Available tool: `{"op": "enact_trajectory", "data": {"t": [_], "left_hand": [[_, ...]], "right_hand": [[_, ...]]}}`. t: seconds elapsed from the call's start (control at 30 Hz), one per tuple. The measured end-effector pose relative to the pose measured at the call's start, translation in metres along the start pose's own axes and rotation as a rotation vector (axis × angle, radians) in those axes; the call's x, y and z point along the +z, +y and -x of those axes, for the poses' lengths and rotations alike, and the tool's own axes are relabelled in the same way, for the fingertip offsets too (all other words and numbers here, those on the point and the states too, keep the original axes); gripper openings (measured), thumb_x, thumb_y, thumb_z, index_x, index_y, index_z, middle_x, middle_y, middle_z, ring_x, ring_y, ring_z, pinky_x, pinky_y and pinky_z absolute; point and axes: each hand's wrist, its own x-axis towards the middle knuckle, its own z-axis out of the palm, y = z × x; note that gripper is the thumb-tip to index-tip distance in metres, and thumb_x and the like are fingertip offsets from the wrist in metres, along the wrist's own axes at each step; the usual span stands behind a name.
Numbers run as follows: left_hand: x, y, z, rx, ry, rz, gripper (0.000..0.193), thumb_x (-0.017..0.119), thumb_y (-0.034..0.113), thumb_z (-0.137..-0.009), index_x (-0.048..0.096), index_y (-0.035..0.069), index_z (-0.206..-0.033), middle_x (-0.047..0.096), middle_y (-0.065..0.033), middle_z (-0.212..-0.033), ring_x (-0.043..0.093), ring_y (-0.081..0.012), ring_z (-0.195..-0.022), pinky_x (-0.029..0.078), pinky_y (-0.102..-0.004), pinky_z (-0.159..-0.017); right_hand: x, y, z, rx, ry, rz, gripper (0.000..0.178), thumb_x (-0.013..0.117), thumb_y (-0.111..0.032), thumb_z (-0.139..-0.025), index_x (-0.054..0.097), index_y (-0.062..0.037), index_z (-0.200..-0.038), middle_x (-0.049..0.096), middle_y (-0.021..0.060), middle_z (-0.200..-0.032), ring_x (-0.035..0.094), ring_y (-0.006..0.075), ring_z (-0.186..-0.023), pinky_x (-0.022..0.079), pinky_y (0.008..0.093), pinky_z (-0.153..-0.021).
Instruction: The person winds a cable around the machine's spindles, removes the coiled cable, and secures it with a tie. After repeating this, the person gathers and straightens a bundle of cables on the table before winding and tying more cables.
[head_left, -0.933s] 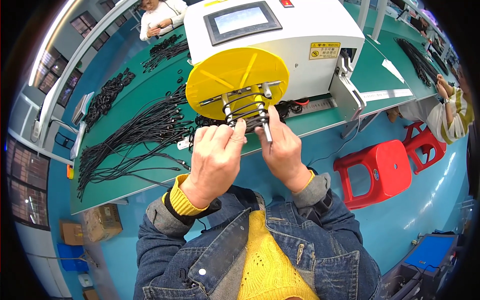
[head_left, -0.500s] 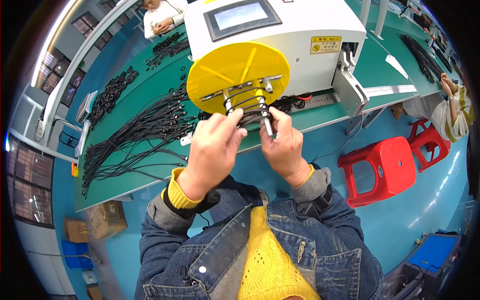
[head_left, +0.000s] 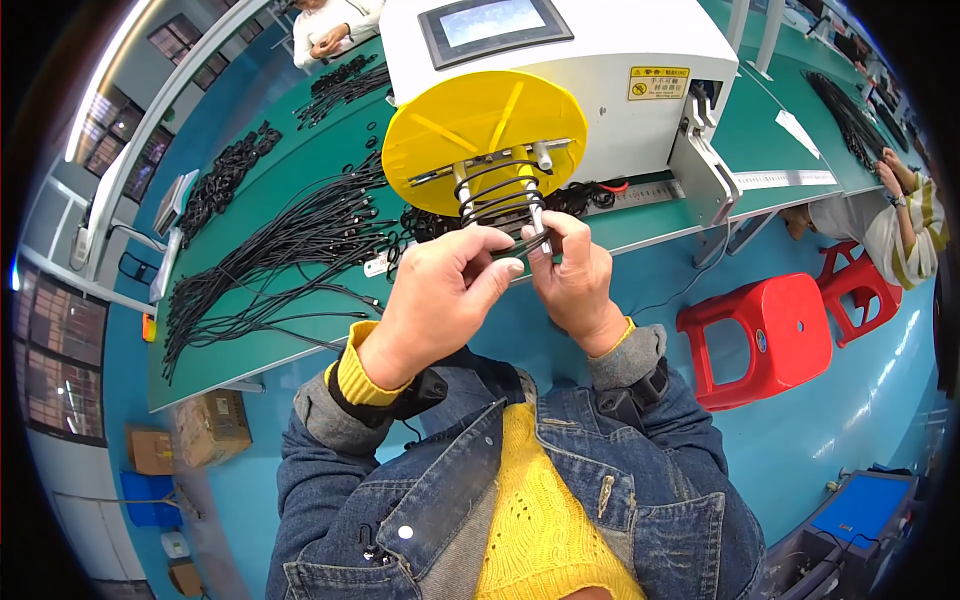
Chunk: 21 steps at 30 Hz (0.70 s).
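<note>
A black cable [head_left: 492, 202] is wound in loose turns around two metal pegs [head_left: 465, 185] that stick out from a yellow disc [head_left: 450, 130]. The disc sits on the front of a white winding machine [head_left: 625, 50] with a screen. At the near end of the coil, my left hand [head_left: 425, 300] is closed, with thumb and forefinger pinching a stretch of the cable. My right hand [head_left: 578, 285] is closed at the tip of the right peg, its thumb and forefinger pressing on the cable there. Part of the cable is hidden behind my fingers.
Straight bundles of black cables [head_left: 270, 265] lie left on the green table [head_left: 260, 355], with coiled ones [head_left: 235, 170] beyond. A metal bracket [head_left: 705, 170] and ruler [head_left: 785, 180] are right of the machine. Red stools [head_left: 765, 340] stand on the floor. Other people work farther off.
My left hand has drawn slightly nearer to the right one, its fingers now by the end of the right peg. The right hand stays at the peg tip. The view has shifted a little.
</note>
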Motion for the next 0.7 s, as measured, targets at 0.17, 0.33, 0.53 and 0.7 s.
{"op": "enact_trajectory", "data": {"t": [0.17, 0.33, 0.53, 0.7], "left_hand": [[-0.006, 0.009, 0.001, -0.323, -0.170, 0.232, 0.013, 0.062, 0.009, -0.084, 0.060, 0.000, -0.092, 0.051, 0.0042, -0.062, 0.041, -0.0015, -0.051, 0.034, -0.0181, -0.046], [-0.007, -0.004, 0.002, -0.259, -0.162, 0.161, 0.011, 0.064, 0.007, -0.081, 0.060, 0.000, -0.089, 0.052, 0.0038, -0.060, 0.041, -0.0018, -0.050, 0.034, -0.0183, -0.046], [0.009, -0.017, 0.022, 0.026, 0.112, -0.101, 0.010, 0.068, 0.006, -0.078, 0.062, 0.000, -0.083, 0.056, -0.0041, -0.072, 0.051, -0.0061, -0.059, 0.040, -0.0216, -0.048], [0.024, -0.029, 0.023, 0.272, 0.394, -0.068, 0.011, 0.069, 0.001, -0.075, 0.061, -0.001, -0.083, 0.056, -0.0076, -0.087, 0.054, -0.0085, -0.065, 0.045, -0.0212, -0.053]], "right_hand": [[-0.003, 0.001, -0.002, -0.022, -0.006, -0.078, 0.030, 0.065, -0.004, -0.079, 0.047, -0.0014, -0.104, 0.062, 0.0109, -0.074, 0.064, 0.0215, -0.062, 0.049, 0.0291, -0.052], [-0.008, 0.001, -0.006, 0.000, -0.081, -0.095, 0.030, 0.065, -0.003, -0.078, 0.049, -0.0012, -0.103, 0.064, 0.0121, -0.079, 0.065, 0.0218, -0.066, 0.050, 0.0288, -0.055], [-0.014, 0.003, -0.003, -0.054, -0.114, -0.158, 0.030, 0.062, 0.001, -0.078, 0.050, -0.0002, -0.106, 0.064, 0.0142, -0.086, 0.066, 0.0235, -0.072, 0.052, 0.0296, -0.060], [-0.023, 0.005, -0.005, -0.031, -0.168, -0.245, 0.028, 0.058, 0.004, -0.081, 0.052, 0.0020, -0.109, 0.064, 0.0158, -0.092, 0.066, 0.0235, -0.076, 0.053, 0.0298, -0.064]]}}
